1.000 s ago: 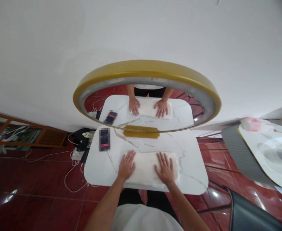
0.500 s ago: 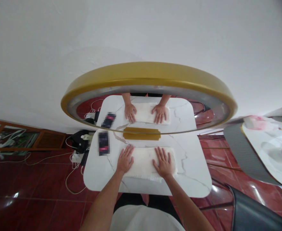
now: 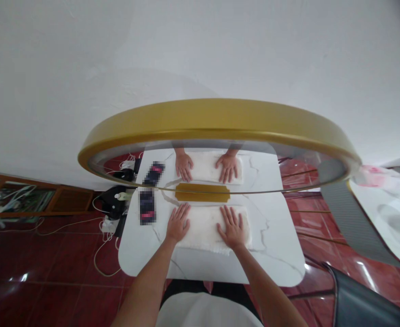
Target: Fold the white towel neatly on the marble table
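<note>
A folded white towel (image 3: 204, 227) lies on a white marble table (image 3: 275, 254) in front of me. My left hand (image 3: 177, 223) rests flat on the towel's left end, fingers spread and open. Flat on the right end is my right hand (image 3: 232, 227), fingers also spread. Neither hand holds anything. Just beyond the towel stands a round mirror with a gold rim (image 3: 217, 120) on a gold base (image 3: 202, 192); it reflects both hands and the towel.
A phone (image 3: 147, 207) lies on the table's far left. Cables and a charger (image 3: 113, 206) trail over the red tiled floor to the left. A dark chair (image 3: 367, 299) is at the lower right, another table with a mirror (image 3: 387, 218) at the right.
The view has tipped, so the mirror rim looks larger and lower. Both hands stay flat on the towel in the same places.
</note>
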A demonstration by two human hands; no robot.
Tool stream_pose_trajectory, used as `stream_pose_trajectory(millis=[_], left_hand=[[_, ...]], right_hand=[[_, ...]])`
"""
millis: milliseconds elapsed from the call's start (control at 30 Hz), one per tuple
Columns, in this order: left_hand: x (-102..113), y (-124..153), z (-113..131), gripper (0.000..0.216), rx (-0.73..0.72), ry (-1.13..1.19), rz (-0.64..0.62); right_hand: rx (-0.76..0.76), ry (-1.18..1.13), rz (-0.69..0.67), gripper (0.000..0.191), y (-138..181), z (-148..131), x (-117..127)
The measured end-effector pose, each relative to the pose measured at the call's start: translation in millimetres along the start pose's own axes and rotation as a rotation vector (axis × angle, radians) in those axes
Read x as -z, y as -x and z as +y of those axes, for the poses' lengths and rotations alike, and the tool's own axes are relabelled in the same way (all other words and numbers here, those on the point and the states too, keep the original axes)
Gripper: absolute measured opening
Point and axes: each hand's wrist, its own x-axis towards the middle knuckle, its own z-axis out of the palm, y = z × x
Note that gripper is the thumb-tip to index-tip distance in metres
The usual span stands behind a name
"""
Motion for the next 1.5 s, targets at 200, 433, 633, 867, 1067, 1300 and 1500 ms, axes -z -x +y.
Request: stream_pose_trajectory(millis=[200, 433, 633, 867, 1067, 1300, 1500], left_hand=[[1, -4, -2, 0.061, -0.006, 0.000, -0.003], [-1, -4, -3, 0.060, -0.011, 0.006, 0.015], [1, -2, -1, 0.061, -0.009, 0.006, 0.037], [2, 1, 4, 0.059, -0.017, -0.003, 0.072], [-1, 20, 8, 0.059, 0.013, -0.007, 0.108], [-4, 60, -1, 0.059, -0.079, -0.008, 0.073], [-5, 84, 2, 0.055, -0.059, -0.006, 0.086]], right_hand=[[0.005, -0.008, 0.002, 0.067, -4, 1, 0], [0.002, -0.026, 0.005, 0.069, -4, 2, -3], [-0.006, -0.013, 0.029, 0.066, -3, -1, -1], [-0.035, -0.011, 0.046, 0.067, 2, -11, -2], [-0.083, -0.017, 0.049, 0.070, 25, -25, -9], [0.040, -0.001, 0.051, 0.071, 61, -17, -10], [0.026, -0.019, 0.041, 0.072, 78, -25, -10]])
